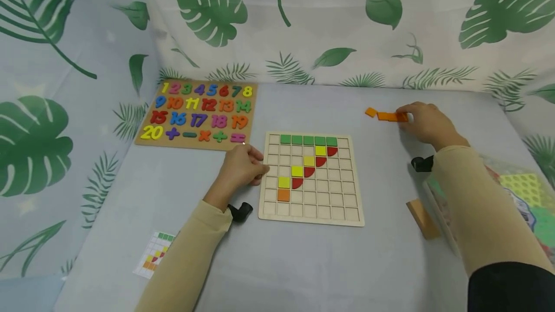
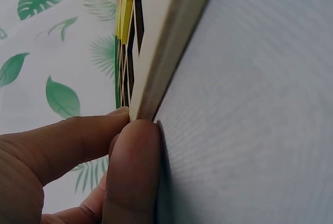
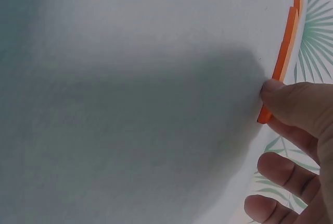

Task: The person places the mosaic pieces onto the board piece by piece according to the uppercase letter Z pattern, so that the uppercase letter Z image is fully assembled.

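Observation:
In the head view a square wooden grid board lies mid-table, holding green squares, yellow squares, red quarter-round pieces and one orange square. My left hand pinches its left edge; the left wrist view shows thumb and forefinger on the board's rim. Farther off to the right, my right hand pinches the near end of a short row of orange tiles. One orange square lies turned at the row's left end. The right wrist view shows the thumb against the orange pieces.
A board of coloured numbers lies at the back left. A pattern card is partly covered by my left sleeve. On the right, a wooden block stands beside a clear plastic box, which my right forearm crosses.

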A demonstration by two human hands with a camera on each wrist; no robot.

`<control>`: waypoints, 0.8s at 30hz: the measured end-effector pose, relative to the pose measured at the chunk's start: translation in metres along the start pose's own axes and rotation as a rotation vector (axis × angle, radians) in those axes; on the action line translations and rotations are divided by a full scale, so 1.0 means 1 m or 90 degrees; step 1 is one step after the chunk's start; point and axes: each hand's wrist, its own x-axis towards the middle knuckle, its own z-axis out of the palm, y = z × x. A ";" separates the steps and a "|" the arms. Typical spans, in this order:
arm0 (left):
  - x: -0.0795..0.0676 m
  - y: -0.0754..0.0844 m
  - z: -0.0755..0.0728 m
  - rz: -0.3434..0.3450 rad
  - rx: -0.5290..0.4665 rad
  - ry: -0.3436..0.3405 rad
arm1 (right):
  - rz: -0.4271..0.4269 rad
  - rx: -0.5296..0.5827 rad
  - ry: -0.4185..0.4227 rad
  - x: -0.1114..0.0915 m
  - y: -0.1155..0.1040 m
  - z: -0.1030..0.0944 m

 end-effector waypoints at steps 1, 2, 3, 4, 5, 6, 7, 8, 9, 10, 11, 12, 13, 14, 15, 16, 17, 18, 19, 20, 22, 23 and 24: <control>0.000 0.000 0.000 0.001 0.000 0.001 | -0.001 0.000 0.007 0.000 -0.001 0.000; 0.000 0.000 0.000 0.001 0.001 0.002 | -0.001 0.000 0.013 0.001 -0.002 0.001; 0.000 0.000 0.000 0.002 0.002 0.002 | 0.000 -0.001 0.020 0.001 -0.002 0.001; 0.001 0.000 0.000 0.001 0.004 0.002 | 0.004 -0.002 0.026 0.001 -0.003 0.002; 0.001 0.000 0.000 0.001 0.005 0.001 | 0.006 -0.003 0.032 0.001 -0.004 0.003; 0.001 0.000 0.000 0.000 0.005 0.000 | 0.007 -0.005 0.038 0.001 -0.004 0.004; 0.001 0.000 0.000 -0.001 0.005 0.000 | 0.008 -0.008 0.043 0.002 -0.004 0.004; 0.001 0.000 0.000 -0.002 0.006 -0.001 | 0.010 -0.011 0.047 0.002 -0.004 0.006; 0.001 -0.001 0.000 -0.002 0.005 -0.002 | 0.010 -0.014 0.051 0.002 -0.004 0.007; 0.001 -0.001 0.000 -0.002 0.005 -0.002 | 0.011 -0.014 0.053 0.002 -0.004 0.008; 0.000 -0.002 0.000 -0.001 0.005 -0.002 | 0.012 -0.014 0.055 0.001 -0.003 0.008; 0.000 -0.002 0.000 0.000 0.004 -0.001 | 0.013 -0.014 0.055 0.001 -0.003 0.009; 0.000 -0.002 0.000 0.000 0.006 -0.002 | 0.016 -0.013 0.055 -0.001 -0.004 0.009; -0.001 -0.003 0.000 0.000 0.007 -0.003 | 0.020 -0.009 0.056 -0.002 -0.004 0.009; -0.001 -0.003 0.000 0.000 0.008 -0.003 | 0.022 -0.004 0.059 -0.003 -0.005 0.009; -0.001 -0.003 0.000 0.000 0.009 -0.003 | 0.021 0.002 0.064 -0.005 -0.006 0.009; -0.001 -0.004 0.000 0.001 0.010 -0.002 | 0.019 0.004 0.072 -0.006 -0.007 0.009; 0.000 -0.004 0.000 0.000 0.010 -0.002 | 0.017 0.008 0.078 -0.008 -0.010 0.009; 0.000 -0.004 0.000 0.000 0.010 -0.001 | 0.011 0.011 0.086 -0.010 -0.012 0.008; 0.000 -0.003 0.000 0.000 0.009 0.000 | 0.005 0.016 0.094 -0.011 -0.015 0.008; 0.001 -0.002 -0.001 0.001 0.007 0.001 | -0.016 0.023 0.111 -0.015 -0.022 0.007; 0.002 -0.002 -0.001 0.002 0.008 0.001 | -0.025 0.028 0.115 -0.017 -0.028 0.007; 0.002 -0.002 -0.001 0.002 0.008 0.000 | -0.035 0.034 0.119 -0.020 -0.033 0.007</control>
